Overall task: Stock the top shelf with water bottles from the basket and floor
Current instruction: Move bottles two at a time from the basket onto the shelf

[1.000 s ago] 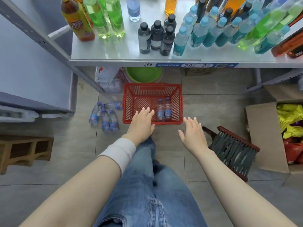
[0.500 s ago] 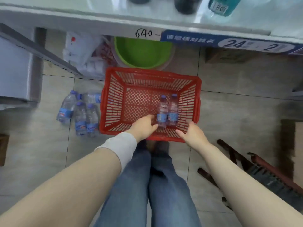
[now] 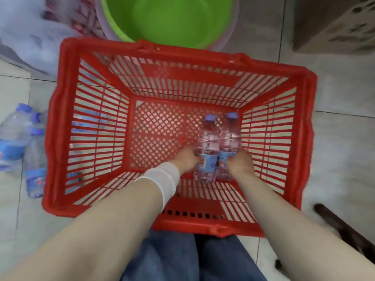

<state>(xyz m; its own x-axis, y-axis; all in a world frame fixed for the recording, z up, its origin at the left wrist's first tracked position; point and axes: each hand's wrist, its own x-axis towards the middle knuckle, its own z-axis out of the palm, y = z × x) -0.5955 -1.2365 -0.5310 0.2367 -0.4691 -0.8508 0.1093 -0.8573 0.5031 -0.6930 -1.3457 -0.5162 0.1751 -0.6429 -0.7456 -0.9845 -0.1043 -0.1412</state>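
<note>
**My two grips clamp one water bottle each, down in the red basket (image 3: 60, 118).**

On my remote feed the tiled floor (image 3: 341, 138) carries the basket, with a green basin (image 3: 166, 19) just past its far rim. A cluster of loose bottles (image 3: 14, 134) lies outside its left wall. Near the right wall two clear, purple-capped bottles lie touching, caps pointing away. My left grip (image 3: 185, 159), beyond a white wristband (image 3: 162, 177), curls round the left bottle (image 3: 207, 138) at its blue label. My right grip (image 3: 241, 165) curls round the right bottle (image 3: 230, 136) likewise. The label print is too blurred to read.
</note>
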